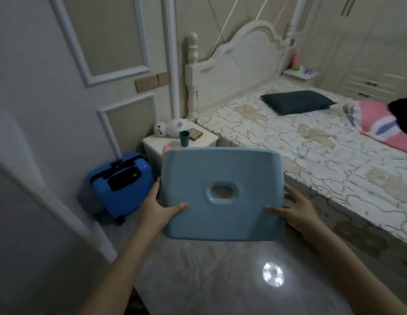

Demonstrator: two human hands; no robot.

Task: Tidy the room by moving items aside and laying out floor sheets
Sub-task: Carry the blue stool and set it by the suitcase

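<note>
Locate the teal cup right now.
Head view, left of centre: the teal cup stands on the white bedside table, just above the blue stool's far edge, beside the white plush toy.

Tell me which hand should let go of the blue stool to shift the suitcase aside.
Left, probably. The left hand holds the blue stool on the side nearest the blue suitcase, which stands just beyond it. The right hand holds the bed-side edge, with the stool between it and the suitcase.

A blue suitcase (121, 185) stands at nine o'clock against the panelled wall. Just beyond it, a white nightstand (207, 136) carries a dark cup (184, 138) and a white toy (169, 127). At two o'clock, a dark pillow (298, 102) and a pink pillow (373, 121) lie on the bed (300, 144).
</note>
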